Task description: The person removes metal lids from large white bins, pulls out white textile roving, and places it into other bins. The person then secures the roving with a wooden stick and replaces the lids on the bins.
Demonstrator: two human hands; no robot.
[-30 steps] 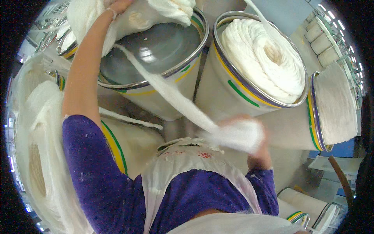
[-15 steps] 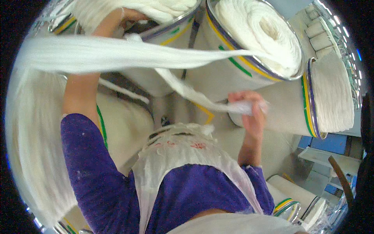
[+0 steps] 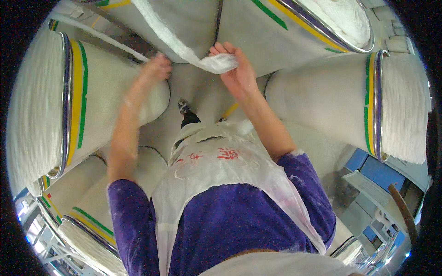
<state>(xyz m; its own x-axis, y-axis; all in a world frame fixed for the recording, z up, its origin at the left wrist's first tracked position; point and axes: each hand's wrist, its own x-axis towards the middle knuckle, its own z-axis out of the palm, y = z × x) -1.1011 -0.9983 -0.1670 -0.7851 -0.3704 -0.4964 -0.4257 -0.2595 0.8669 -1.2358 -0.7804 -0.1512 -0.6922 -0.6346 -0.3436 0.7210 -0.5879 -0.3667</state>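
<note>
Wears a white apron (image 3: 207, 163) bearing red lettering (image 3: 228, 153); grips a fluffy white sliver (image 3: 178, 47) in the right hand (image 3: 238, 76), beyond the apron; curls the left hand (image 3: 157, 69), blurred, beside a thinner strand (image 3: 103, 36), cannot tell whether gripping; stands between smooth, round, metal-rimmed cans (image 3: 322, 94), striped yellow and green, left and right of the apron.

Grey floor (image 3: 205, 94), yellow stripe (image 3: 231, 110); blue panels (image 3: 383, 174) right; lights (image 3: 39, 247) lower left.
</note>
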